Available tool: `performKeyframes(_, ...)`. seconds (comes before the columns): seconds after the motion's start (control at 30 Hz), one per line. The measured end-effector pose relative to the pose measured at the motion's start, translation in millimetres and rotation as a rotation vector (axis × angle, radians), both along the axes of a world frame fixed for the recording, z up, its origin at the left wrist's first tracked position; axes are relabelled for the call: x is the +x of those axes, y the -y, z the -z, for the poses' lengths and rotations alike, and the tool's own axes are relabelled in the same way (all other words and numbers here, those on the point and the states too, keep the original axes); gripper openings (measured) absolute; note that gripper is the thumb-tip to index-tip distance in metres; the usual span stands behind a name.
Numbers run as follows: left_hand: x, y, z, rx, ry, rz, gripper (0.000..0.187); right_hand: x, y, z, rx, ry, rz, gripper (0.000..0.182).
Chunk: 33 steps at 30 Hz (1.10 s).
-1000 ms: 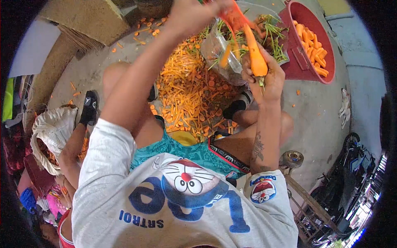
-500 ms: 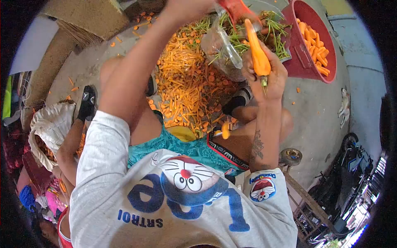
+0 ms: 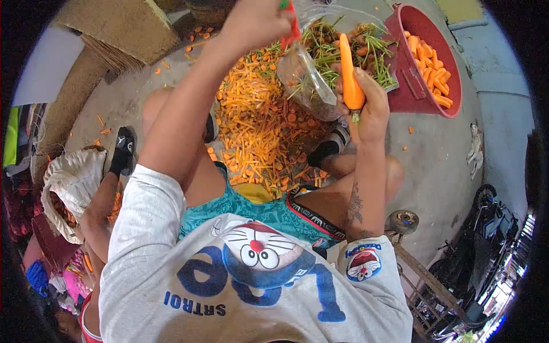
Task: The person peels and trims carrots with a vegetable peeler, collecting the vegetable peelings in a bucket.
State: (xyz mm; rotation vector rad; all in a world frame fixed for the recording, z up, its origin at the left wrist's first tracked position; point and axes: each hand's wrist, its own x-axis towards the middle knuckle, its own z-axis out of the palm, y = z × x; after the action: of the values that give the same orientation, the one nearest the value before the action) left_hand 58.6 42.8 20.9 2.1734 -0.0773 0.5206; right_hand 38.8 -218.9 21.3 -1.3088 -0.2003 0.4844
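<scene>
My right hand (image 3: 373,108) grips the stem end of a peeled carrot (image 3: 349,74), whose smooth orange body points up and away. My left hand (image 3: 260,26) is closed around a red peeler (image 3: 293,33) with a bit of green at its top. The peeler is apart from the carrot, to its left, and its blade cannot be made out. Behind the carrot, a clear plastic bag (image 3: 309,86) holds unpeeled carrots with green stems (image 3: 374,48). A heap of carrot peelings and cut ends (image 3: 251,108) lies on the floor between my legs.
A red tub (image 3: 409,80) of peeled carrots (image 3: 432,68) leans at the right. Another person's leg and foot (image 3: 122,148) are at left, beside a white sack (image 3: 74,177). A wheeled metal frame (image 3: 429,274) and a cat (image 3: 475,150) are at right.
My left hand has drawn the peeler left, away from the carrot. The carrot now stands more upright in my right hand. A peeling that was falling near my thigh is gone from the air.
</scene>
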Motion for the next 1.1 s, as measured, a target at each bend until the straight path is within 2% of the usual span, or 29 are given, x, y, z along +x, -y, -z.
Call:
performKeyframes(0.03,-8.5,8.6,2.2,0.445,-0.147,-0.106,0.03,0.4,-0.9,2.8,-0.048,0.018,0.057,0.04)
performKeyframes(0.07,-13.2,16.7,3.5,0.442,-0.153,-0.11,0.03,0.7,-1.0,4.4,-0.051,0.013,0.051,0.04)
performKeyframes(0.13,-22.6,36.3,-6.1,0.297,-0.153,0.158,0.031,0.5,0.0,6.8,-0.088,0.05,0.055,0.039)
performKeyframes(0.17,-20.8,38.5,-1.2,0.298,-0.156,0.164,0.031,-1.5,0.1,6.7,-0.088,0.046,0.06,0.039)
performKeyframes(0.23,-13.6,40.7,16.6,0.287,-0.273,0.345,0.032,-5.2,-1.1,2.9,0.026,-0.018,0.003,0.039)
performKeyframes(0.27,-8.1,37.2,24.3,0.288,-0.269,0.342,0.032,-6.1,-2.4,2.6,0.027,-0.013,0.001,0.039)
performKeyframes(0.33,2.6,25.1,36.3,0.516,-0.442,0.2,0.033,-4.9,-8.5,6.8,0.02,-0.028,0.038,0.038)
performKeyframes(0.37,5.1,25.0,41.1,0.414,-0.392,0.182,0.032,-3.8,-11.8,9.2,-0.018,0.092,0.098,0.033)
performKeyframes(0.4,4.5,24.2,34.5,0.417,-0.388,0.181,0.032,-1.8,-12.2,7.0,-0.015,0.096,0.099,0.033)
performKeyframes(0.47,3.8,23.4,23.0,0.416,-0.308,0.13,0.033,1.7,-9.5,-1.6,-0.558,1.006,0.3,0.042)
performKeyframes(0.5,0.1,19.5,15.8,0.432,-0.282,0.113,0.032,-2.2,-7.2,-11.2,-0.565,0.902,0.336,0.052)
performKeyframes(0.53,-4.1,16.6,15.5,0.432,-0.282,0.114,0.032,0.9,-5.2,-9.6,-0.566,0.903,0.337,0.052)
performKeyframes(0.6,-8.7,13.1,11.2,0.422,-0.24,0.036,0.031,16.0,5.6,-0.4,0.155,0.464,0.373,0.05)
performKeyframes(0.63,-10.7,16.4,4.6,0.426,-0.231,0.039,0.031,22.2,14.5,4.3,0.287,0.344,0.273,0.039)
performKeyframes(0.67,-13.7,20.5,-1.0,0.392,-0.229,0.045,0.03,27.3,19.8,11.2,0.291,0.351,0.278,0.039)
performKeyframes(0.73,-16.1,27.7,-5.7,0.359,-0.226,0.057,0.03,24.8,11.3,10.6,0.164,0.158,0.31,0.031)
performKeyframes(0.77,-16.3,30.9,-4.8,0.342,-0.195,0.068,0.031,22.3,2.2,12.9,0.03,0.323,0.388,0.029)
performKeyframes(0.87,-19.2,44.2,2.2,0.316,-0.165,0.098,0.031,11.0,2.7,12.8,0.0,0.224,0.277,0.035)
performKeyframes(0.93,-25.9,55.3,-5.6,0.309,-0.16,0.121,0.032,2.7,-3.6,12.2,-0.007,0.214,0.291,0.037)
performKeyframes(1.0,-34.4,67.2,-13.3,0.199,-0.193,0.244,0.033,-2.7,-6.3,10.2,-0.284,0.373,0.335,0.036)
performKeyframes(1.1,-36.4,74.4,-10.5,0.213,-0.087,0.264,0.03,2.4,-3.8,21.6,-0.351,0.571,0.377,0.036)
